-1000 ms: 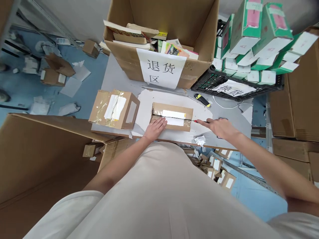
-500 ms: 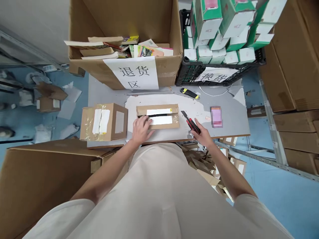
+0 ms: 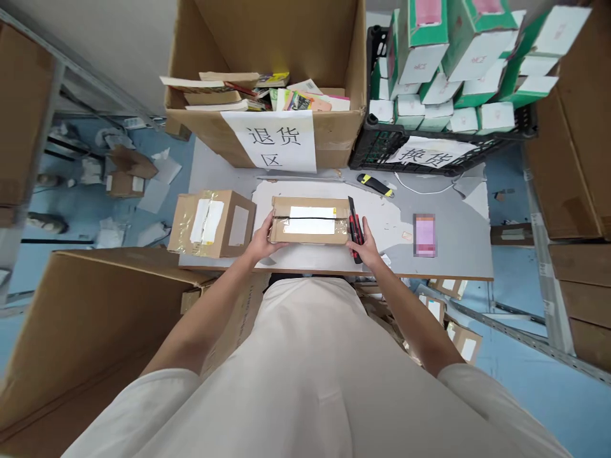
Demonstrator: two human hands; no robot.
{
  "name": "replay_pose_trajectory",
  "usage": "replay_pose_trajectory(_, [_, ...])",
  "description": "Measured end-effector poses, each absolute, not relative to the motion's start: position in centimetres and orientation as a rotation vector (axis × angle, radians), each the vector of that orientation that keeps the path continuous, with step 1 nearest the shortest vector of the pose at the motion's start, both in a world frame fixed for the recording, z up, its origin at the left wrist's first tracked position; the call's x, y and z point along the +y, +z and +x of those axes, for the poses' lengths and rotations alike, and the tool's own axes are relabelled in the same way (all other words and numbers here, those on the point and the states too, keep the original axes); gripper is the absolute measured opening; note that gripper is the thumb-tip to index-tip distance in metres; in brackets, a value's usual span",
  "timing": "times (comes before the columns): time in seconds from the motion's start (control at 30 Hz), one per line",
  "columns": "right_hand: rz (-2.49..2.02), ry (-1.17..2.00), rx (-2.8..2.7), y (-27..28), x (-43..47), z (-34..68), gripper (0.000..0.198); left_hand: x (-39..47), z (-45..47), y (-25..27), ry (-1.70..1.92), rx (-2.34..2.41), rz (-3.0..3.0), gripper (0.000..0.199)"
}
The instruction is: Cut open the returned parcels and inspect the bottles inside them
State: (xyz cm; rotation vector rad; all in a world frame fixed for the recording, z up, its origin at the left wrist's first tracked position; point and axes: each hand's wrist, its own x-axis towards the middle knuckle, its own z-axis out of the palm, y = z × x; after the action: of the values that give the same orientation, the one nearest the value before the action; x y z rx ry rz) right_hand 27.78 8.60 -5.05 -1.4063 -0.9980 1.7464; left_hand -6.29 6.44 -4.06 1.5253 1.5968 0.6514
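Note:
A long, flat cardboard box (image 3: 312,235) with a white label and a slit along its top is in front of me on the table. My left hand (image 3: 262,242) grips its left end, thumb along the near side. In my right hand (image 3: 366,247) is a red and black utility knife (image 3: 354,224), its blade out and pointing away from me, right beside the box's right end. Whether my right fingers also press on the box, I cannot tell. To the left stands a taped, labelled cardboard box (image 3: 231,222).
Behind are a large carton of books (image 3: 334,137) and a black crate (image 3: 363,149) of green-and-white boxes. A yellow-black cutter (image 3: 375,185) and a pink-screened, blurred item (image 3: 424,235) lie on the table (image 3: 458,254). A big open carton (image 3: 119,305) stands at left.
My left hand has gone from the box's top to its left end. The right hand has brought the knife leftward against the box's right end. The slit looks narrower; the view has shifted.

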Motion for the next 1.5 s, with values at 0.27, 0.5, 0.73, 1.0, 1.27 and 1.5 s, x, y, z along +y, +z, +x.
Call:
replay_pose_trajectory(0.27, [-1.428,1.747,-0.936,-2.4,10.0,27.4,0.117,7.0,-6.9,-1.6,0.642,1.696,1.374,0.098])
replay_pose_trajectory(0.5, [-1.472,1.738,-0.757,-3.6,9.3,25.5,0.109,8.7,-5.3,-3.0,0.373,1.977,1.200,0.070])
replay_pose_trajectory(0.73, [-1.483,1.548,-0.668,-4.9,8.4,24.6,0.057,9.8,-4.2,-4.8,0.398,1.988,1.100,0.063])
replay_pose_trajectory(1.0, [-1.680,1.441,-0.697,-6.1,1.4,26.5,0.056,1.9,-8.0,-7.5,0.618,1.431,1.180,0.095])
replay_pose_trajectory(1.27, [-1.701,1.371,-0.721,-5.8,-1.0,23.6,0.086,0.1,-7.7,-10.8,0.712,1.419,1.132,0.082])
replay_pose_trajectory(1.5, [-1.680,1.337,-0.744,-5.1,-0.1,21.9,0.074,0.4,-7.5,-11.3,0.750,1.391,1.135,0.073])
